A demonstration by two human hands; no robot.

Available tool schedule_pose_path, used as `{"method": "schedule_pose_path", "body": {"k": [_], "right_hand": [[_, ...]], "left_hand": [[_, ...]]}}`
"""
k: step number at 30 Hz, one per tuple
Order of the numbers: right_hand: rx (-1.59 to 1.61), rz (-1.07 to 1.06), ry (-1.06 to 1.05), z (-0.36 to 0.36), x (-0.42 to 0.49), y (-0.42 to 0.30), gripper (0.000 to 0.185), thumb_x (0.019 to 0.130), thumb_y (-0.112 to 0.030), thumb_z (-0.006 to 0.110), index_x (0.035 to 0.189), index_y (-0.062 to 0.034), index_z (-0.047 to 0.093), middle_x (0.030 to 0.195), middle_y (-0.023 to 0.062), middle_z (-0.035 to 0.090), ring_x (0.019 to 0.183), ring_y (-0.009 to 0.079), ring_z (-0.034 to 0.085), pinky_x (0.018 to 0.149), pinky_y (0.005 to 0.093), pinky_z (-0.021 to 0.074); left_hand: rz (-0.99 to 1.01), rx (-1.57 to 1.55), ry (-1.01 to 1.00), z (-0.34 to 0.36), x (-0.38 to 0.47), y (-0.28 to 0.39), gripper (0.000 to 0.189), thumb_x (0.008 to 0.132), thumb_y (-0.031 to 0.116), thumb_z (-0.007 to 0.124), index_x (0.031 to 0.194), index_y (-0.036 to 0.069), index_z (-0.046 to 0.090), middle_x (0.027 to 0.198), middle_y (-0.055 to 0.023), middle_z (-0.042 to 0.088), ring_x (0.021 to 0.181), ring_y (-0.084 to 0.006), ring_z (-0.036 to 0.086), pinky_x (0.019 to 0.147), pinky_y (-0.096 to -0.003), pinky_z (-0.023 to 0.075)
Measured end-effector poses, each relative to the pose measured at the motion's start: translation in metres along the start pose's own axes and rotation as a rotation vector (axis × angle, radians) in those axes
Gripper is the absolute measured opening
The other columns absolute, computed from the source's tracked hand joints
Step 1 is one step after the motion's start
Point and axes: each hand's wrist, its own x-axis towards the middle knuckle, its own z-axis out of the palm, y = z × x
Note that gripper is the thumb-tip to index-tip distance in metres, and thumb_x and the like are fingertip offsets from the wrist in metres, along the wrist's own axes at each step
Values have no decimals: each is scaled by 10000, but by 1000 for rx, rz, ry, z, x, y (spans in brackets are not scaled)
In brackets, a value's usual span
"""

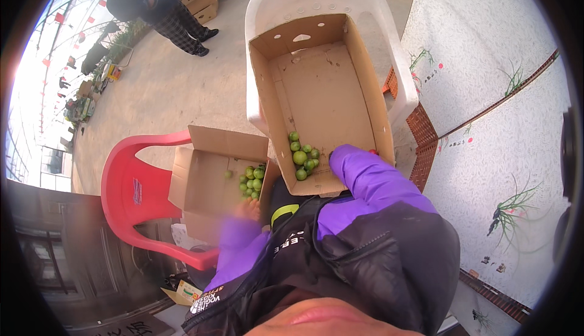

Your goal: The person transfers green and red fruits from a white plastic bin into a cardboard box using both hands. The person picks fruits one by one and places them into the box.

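Observation:
My left hand [248, 208], blurred, is at the near edge of a smaller cardboard box [207, 176] on my left. Its fingers are close to a cluster of small green tomatoes [250, 183]; whether they hold anything is unclear. Apart from that cluster, a single blurred green tomato [228, 174] shows inside the same box. My right arm, in a purple sleeve [365, 172], reaches into a larger cardboard box [324, 94], and the sleeve hides my right hand. Several green tomatoes [299, 157] sit in that box's near left corner. Beside the sleeve, a small red thing [373, 152] is partly visible.
The larger box rests on a white plastic chair [401, 58]; a red plastic chair [137, 194] holds the smaller one. Floral-patterned panels [483, 89] stand to the right, near a brown woven basket [422, 130]. Across the concrete floor [182, 89] stands another person [150, 3], near cardboard boxes [200, 3].

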Motion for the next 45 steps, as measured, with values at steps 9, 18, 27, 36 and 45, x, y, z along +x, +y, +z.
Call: {"method": "schedule_pose_path", "body": {"k": [9,18,27,36,45], "right_hand": [[698,-944,140,-60,-85,-107,516,702,-256,624,1158,-66,474,1002,195,559,919,324,565,793,388,445],[285,-106,202,-51,-16,-65,528,734,-301,632,1180,-78,460,1117,198,523,1010,345,523,864,423,421],[143,-45,74,-4,17,-57,611,757,-476,558,1203,-69,463,1126,216,533,1038,344,517,890,408,405],[323,-252,-211,13,28,-50,779,669,-662,516,1142,-45,547,1113,200,557,1038,323,529,897,385,392],[254,-286,-142,2,12,-53,765,664,-652,533,1164,-73,547,1124,193,558,1038,309,530,916,379,373]], "left_hand": [[-118,93,-426,105,-37,-10,371,895,382,449,1172,136,437,1096,-68,535,930,-208,550,666,-293,502],[156,-154,-133,61,-30,22,493,866,304,519,1265,96,319,1038,-87,478,879,-218,546,634,-247,491],[54,-67,100,-7,-16,6,623,864,309,518,1353,101,194,1266,-125,398,977,-219,538,714,-268,517],[42,-1,31,13,-4,3,485,873,302,494,1272,106,301,1230,-97,416,969,-205,526,708,-294,518],[63,28,-9,8,-4,1,484,861,308,517,1247,75,342,1221,-127,426,965,-228,536,709,-313,515]]}}
